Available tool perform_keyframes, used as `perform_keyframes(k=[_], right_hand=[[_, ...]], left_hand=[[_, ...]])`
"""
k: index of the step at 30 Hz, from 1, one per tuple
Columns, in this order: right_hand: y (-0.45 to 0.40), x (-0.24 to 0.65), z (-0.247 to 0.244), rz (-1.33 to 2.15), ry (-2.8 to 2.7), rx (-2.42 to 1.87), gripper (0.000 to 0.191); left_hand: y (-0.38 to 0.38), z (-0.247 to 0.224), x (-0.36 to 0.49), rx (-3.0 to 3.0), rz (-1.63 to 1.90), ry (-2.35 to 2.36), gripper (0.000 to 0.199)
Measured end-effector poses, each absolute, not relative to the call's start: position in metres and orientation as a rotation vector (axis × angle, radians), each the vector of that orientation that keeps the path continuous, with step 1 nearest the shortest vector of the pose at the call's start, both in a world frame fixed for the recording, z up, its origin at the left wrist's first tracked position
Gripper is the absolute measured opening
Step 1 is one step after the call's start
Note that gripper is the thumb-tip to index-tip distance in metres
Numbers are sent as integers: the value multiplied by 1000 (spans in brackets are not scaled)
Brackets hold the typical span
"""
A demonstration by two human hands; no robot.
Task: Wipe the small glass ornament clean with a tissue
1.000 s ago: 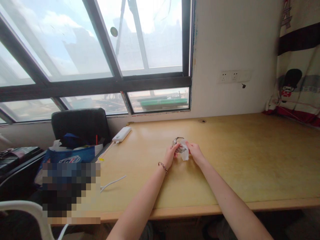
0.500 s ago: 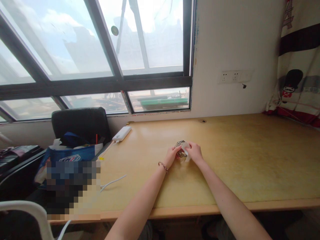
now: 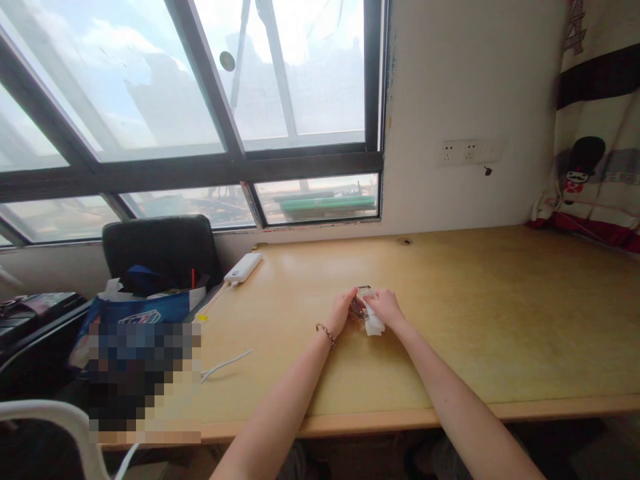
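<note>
Both hands meet mid-desk. Left hand (image 3: 343, 311) grips a small dark ring-shaped object (image 3: 358, 308); right hand (image 3: 381, 307) presses a white wipe (image 3: 373, 324) against it. Bare desk (image 3: 500, 320) spreads right; near edge well behind wrists.

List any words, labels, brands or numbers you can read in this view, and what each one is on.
Nothing reads clearly.
Blue bag on the chair: white lettering, too blurred to read.
Curtain: a printed guard figure, no words I can make out.
White power bank: no readable marking.
Small object and white wipe between the left hand and right hand: no text visible.
</note>
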State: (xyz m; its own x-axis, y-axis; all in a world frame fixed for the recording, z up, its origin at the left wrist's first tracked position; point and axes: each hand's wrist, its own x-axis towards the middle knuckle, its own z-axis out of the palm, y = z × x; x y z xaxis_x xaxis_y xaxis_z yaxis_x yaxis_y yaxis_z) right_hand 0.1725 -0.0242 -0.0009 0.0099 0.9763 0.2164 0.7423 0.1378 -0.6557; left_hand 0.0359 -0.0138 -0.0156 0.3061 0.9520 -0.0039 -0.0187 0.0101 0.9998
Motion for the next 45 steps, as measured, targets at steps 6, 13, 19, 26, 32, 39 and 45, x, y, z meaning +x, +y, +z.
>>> perform_keyframes(k=[6, 13, 19, 26, 32, 39, 45], right_hand=[[-20, 174, -7, 419, -1650, -1744, 43], [-16, 177, -8, 405, -1624, -1869, 49], [-25, 177, 0, 234, -1732, -1758, 39], [-25, 180, 3, 340, -1775, -1618, 33], [-20, 179, -4, 523, -1708, -1633, 30], [-12, 182, -8, 461, -1517, -1941, 45], [-17, 181, -6, 523, -1596, -1883, 33]], left_hand=[[-15, -15, 39, 1451, 986, 939, 59], [-19, -12, 41, 1569, 950, 978, 41], [-16, -14, 36, 1466, 985, 1035, 48], [-17, -14, 32, 1455, 992, 1058, 54], [-16, -16, 36, 1451, 1052, 1056, 57], [-22, -11, 41, 1728, 1086, 1092, 39], [-24, -9, 42, 1752, 1108, 1166, 33]])
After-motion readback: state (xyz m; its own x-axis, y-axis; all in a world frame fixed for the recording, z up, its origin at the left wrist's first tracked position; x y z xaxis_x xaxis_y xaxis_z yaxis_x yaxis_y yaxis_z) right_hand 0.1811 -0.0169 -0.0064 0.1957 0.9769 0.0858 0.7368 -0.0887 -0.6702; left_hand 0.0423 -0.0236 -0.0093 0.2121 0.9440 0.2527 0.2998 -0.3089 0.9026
